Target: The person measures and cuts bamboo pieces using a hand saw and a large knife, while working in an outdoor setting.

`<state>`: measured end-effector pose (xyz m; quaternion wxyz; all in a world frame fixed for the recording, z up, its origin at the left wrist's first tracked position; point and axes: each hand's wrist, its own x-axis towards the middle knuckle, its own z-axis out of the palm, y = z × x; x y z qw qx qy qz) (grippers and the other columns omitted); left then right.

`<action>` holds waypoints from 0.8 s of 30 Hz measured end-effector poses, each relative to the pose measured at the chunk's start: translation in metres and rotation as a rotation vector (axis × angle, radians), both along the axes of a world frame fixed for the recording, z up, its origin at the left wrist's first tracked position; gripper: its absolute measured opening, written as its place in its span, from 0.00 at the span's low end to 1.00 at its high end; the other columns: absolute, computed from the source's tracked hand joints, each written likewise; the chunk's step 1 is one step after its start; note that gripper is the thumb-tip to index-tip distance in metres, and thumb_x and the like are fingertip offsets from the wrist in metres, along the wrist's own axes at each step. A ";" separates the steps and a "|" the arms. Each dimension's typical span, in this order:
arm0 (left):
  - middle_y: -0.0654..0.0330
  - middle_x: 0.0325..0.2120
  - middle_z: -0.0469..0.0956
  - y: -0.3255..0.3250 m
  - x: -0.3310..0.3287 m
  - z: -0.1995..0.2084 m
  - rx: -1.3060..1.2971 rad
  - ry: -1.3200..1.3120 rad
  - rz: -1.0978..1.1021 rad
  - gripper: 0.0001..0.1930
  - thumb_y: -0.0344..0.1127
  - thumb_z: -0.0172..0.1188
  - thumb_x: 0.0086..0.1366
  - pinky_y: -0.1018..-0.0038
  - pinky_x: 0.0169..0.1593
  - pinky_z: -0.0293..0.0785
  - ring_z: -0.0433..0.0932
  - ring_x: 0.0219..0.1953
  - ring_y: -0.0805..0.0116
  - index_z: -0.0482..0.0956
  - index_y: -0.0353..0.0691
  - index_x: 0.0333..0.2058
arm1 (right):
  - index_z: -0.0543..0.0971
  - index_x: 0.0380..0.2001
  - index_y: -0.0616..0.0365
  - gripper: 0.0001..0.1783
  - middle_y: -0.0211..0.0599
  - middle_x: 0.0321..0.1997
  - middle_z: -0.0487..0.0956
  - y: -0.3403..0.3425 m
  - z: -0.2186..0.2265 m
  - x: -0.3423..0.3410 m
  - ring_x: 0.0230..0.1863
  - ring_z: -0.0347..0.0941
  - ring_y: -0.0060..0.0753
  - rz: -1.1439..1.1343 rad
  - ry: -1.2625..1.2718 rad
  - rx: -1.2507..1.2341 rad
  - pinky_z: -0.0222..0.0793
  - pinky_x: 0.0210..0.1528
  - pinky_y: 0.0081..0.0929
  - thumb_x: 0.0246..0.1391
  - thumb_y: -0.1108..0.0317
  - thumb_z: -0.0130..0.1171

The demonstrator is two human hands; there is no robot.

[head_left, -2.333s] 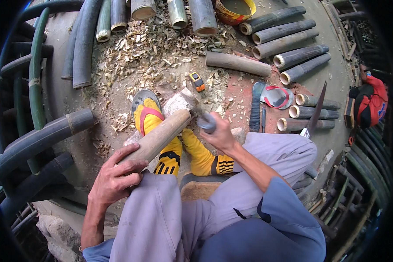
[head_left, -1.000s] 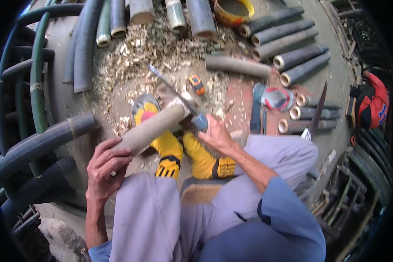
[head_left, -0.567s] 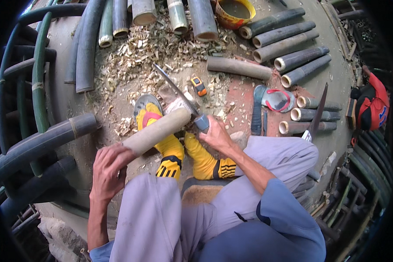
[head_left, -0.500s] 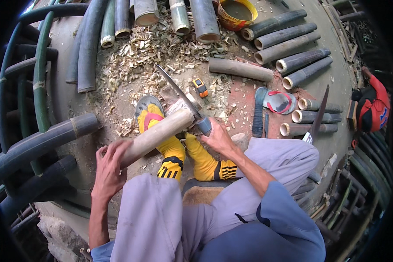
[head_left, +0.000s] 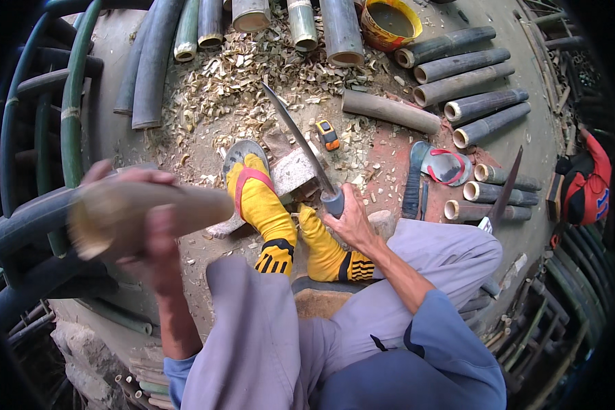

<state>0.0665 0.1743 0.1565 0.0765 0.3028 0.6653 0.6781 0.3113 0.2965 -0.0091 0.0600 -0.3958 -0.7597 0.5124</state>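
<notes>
above pale wood chips (head_left: 232, 75), left hand (head_left: 154, 225) fingers clamp a round bamboo section (head_left: 143, 212), right hand (head_left: 348, 222) fingers grip a long flat blade (head_left: 297, 140).

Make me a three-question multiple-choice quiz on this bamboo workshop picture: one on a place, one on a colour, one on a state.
1. Where does the small tape measure lie?
A. on the ground among the shavings
B. in the yellow bowl
C. on the person's knee

2. What colour are the socks?
A. blue
B. yellow
C. white

3. What is the left hand doing?
A. resting empty
B. holding the blade
C. gripping a raised bamboo piece

Answers: 1 A, it lies beside the long blade; 2 B, bright yellow with black bands; 3 C, its fingers wrap the blurred piece, while the right hand holds the blade.
</notes>
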 end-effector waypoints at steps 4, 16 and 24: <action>0.52 0.37 0.71 0.011 0.006 0.002 0.373 -0.325 0.149 0.31 0.38 0.58 0.56 0.57 0.49 0.72 0.75 0.39 0.58 0.57 0.35 0.55 | 0.62 0.43 0.62 0.22 0.55 0.26 0.77 -0.004 0.028 -0.012 0.31 0.78 0.57 0.031 0.036 0.072 0.71 0.30 0.43 0.48 0.69 0.60; 0.54 0.29 0.75 0.035 0.012 -0.085 0.320 -0.337 0.354 0.18 0.26 0.57 0.55 0.66 0.39 0.77 0.77 0.30 0.65 0.66 0.35 0.46 | 0.65 0.44 0.64 0.22 0.51 0.29 0.78 -0.008 0.077 -0.032 0.30 0.80 0.49 -0.028 0.417 0.277 0.76 0.30 0.39 0.50 0.69 0.63; 0.52 0.31 0.74 0.055 0.020 -0.076 0.366 -0.284 0.242 0.19 0.19 0.57 0.52 0.64 0.38 0.79 0.77 0.30 0.64 0.68 0.34 0.44 | 0.63 0.40 0.64 0.20 0.58 0.26 0.77 0.006 0.016 -0.018 0.30 0.78 0.59 0.050 -0.004 0.033 0.72 0.28 0.43 0.49 0.69 0.61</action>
